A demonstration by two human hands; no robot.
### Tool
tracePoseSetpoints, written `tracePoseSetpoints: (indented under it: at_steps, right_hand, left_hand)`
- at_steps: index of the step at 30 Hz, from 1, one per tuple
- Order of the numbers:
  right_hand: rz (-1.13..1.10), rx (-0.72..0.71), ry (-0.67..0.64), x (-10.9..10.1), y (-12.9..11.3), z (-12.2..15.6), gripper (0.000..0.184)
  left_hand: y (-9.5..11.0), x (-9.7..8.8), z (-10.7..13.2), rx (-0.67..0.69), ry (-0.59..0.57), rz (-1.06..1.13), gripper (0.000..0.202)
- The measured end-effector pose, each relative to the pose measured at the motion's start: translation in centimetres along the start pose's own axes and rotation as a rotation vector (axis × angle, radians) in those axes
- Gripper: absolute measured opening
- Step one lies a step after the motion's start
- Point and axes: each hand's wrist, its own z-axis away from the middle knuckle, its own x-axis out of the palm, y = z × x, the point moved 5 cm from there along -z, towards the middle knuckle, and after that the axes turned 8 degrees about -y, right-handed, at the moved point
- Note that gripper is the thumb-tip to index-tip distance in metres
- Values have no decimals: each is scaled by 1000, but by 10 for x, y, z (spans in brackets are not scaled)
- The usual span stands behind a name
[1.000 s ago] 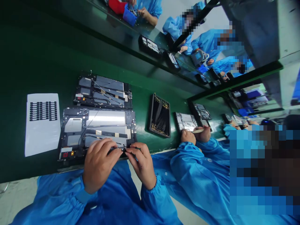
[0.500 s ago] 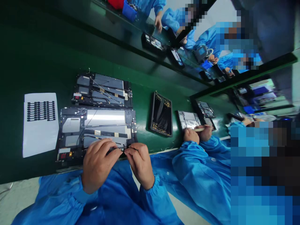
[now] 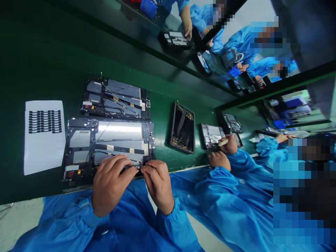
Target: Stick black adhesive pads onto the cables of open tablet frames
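Observation:
An opened tablet chassis [image 3: 110, 143] lies at the near edge of the green bench, its silver shield plates and thin cables showing. My left hand [image 3: 111, 183] rests on its near edge with fingers curled, pinching a small dark part [image 3: 137, 168]. Facing it, my right hand [image 3: 157, 183] pinches the same small part from the other side. What the part is I cannot make out. A second opened chassis [image 3: 117, 99] lies just behind the first.
A white sheet of small black pads [image 3: 43, 134] lies to the left. A black tray of tiny gold parts [image 3: 183, 127] sits to the right. Beyond it a co-worker's hands [image 3: 223, 152] work on another chassis [image 3: 211, 134]. More people sit along the far bench.
My hands keep the same pinch at the chassis edge. The co-worker's hands have shifted, one moving up onto the neighbouring chassis. The view has drifted slightly.

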Motion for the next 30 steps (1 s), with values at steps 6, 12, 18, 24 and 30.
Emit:
tracePoseSetpoints:
  at_steps: [6, 12, 18, 24, 30]
  right_hand:
    - [-30, 4, 129, 8, 3, 12, 21]
    - [66, -143, 200, 27, 6, 37, 34]
    - [74, -159, 204, 27, 9, 41, 41]
    - [77, -115, 185, 28, 13, 41, 50]
    - [133, -105, 141, 28, 7, 36, 58]
  left_hand:
    - [0, 1, 0, 4, -4, -8, 11]
    - [2, 4, 0, -20, -45, -24, 5]
    - [3, 8, -3, -77, -83, -52, 8]
    - [3, 6, -4, -66, -81, -24, 7]
    - [2, 4, -4, -53, -71, -4, 7]
